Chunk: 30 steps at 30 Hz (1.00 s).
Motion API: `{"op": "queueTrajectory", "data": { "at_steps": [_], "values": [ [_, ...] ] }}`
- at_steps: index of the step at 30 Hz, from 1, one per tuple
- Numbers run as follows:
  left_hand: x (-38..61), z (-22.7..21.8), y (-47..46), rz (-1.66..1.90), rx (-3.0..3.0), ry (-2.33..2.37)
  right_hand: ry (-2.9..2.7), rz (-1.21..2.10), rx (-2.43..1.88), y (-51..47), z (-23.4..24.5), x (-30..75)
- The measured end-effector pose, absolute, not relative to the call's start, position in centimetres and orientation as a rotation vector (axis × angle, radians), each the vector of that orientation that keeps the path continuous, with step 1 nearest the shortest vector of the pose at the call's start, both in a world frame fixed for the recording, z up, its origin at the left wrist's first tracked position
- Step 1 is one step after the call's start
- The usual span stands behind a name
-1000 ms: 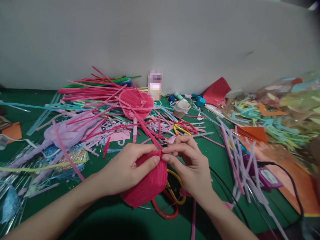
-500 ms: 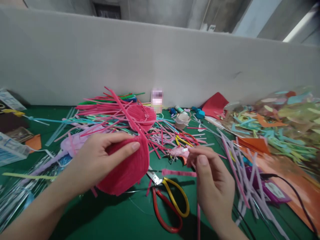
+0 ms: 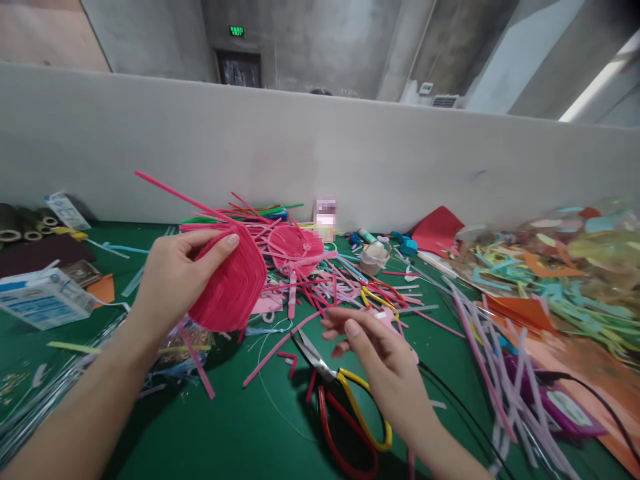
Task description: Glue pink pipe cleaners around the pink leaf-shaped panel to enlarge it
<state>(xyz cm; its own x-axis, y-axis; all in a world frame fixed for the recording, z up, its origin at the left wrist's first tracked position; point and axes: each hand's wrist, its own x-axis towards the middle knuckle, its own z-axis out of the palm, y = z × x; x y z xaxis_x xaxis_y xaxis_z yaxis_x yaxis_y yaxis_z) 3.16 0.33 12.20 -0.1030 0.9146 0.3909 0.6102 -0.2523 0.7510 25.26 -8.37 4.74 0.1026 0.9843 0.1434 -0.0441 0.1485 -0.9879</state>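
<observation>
My left hand (image 3: 175,280) grips a red fuzzy disc (image 3: 235,287) made of rows of pipe cleaner, thumb on the face toward me. A long red pipe-cleaner end (image 3: 173,190) sticks out from it to the upper left. With loosely curled fingers spread apart, my right hand (image 3: 375,360) hovers beside the scissors (image 3: 357,410). These have one red and one yellow handle and lie with their blades pointing away. A pink pipe-cleaner strip (image 3: 280,353) ends close to my right fingertips; whether they touch it I cannot tell.
Behind the hands lie a second red disc (image 3: 295,247) and a heap of pink strips (image 3: 340,287). Lilac strips (image 3: 515,373) and a purple device (image 3: 570,407) with a black cable are at right. A blue-white box (image 3: 45,297) stands left. A white partition (image 3: 320,147) closes the back.
The red disc has moved up and left with my left hand, and its long end now points left. My right hand has moved left and its fingers have loosened. The camera has tilted up.
</observation>
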Motion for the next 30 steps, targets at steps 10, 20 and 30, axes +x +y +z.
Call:
{"op": "queueTrajectory", "data": {
  "at_steps": [10, 20, 30],
  "values": [
    [7.6, 8.8, -1.7, 1.394, 2.015, 1.496, -1.135, 1.526, -0.633, -3.3, 5.4, 21.5],
    [8.8, 7.3, -3.1, 1.051, 1.847, 0.941, -0.753, 1.551, -0.756, -4.0, 5.3, 23.7],
    [5.3, 2.5, -3.1, 1.135, 1.076, 1.099, -0.592, 1.520, -0.879, -7.0, 3.0, 25.3]
  ]
}}
